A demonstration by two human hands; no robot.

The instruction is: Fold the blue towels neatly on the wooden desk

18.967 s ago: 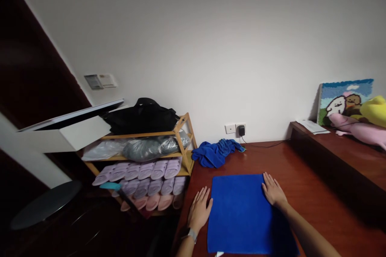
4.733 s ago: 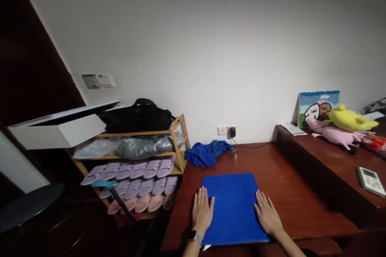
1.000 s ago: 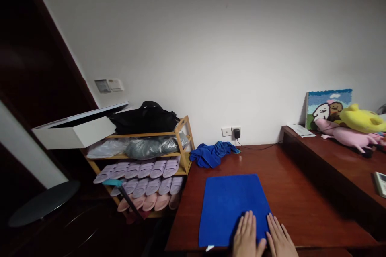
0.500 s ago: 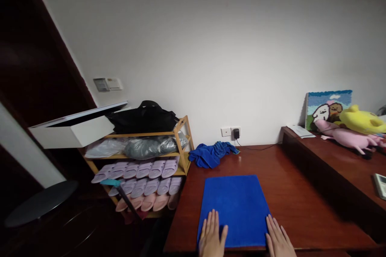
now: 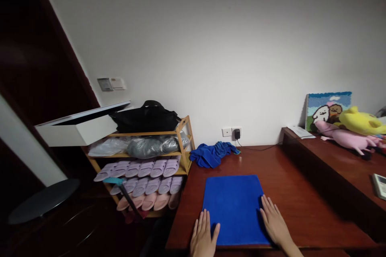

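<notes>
A blue cloth (image 5: 235, 204) lies flat in a rectangle near the front edge of the wooden table (image 5: 304, 213). My left hand (image 5: 204, 233) rests at the cloth's lower left edge, fingers stretched out and thumb apart over the cloth. On the right side, my right hand (image 5: 274, 219) lies along the cloth's edge with its fingers extended. Neither hand grips anything. Further back on the table, a second blue cloth (image 5: 212, 154) sits crumpled by the wall.
Left of the table stands a wooden rack (image 5: 183, 148) with several slippers (image 5: 146, 167), a black bag (image 5: 147, 118) and a white box (image 5: 90, 130). A black plug (image 5: 237, 133) sits in the wall socket. Plush toys (image 5: 346, 138) lie on the raised right-hand surface.
My right hand has moved forward along the cloth's right edge and slightly inward. My left hand has shifted a little left, to the cloth's left edge. The view has turned slightly.
</notes>
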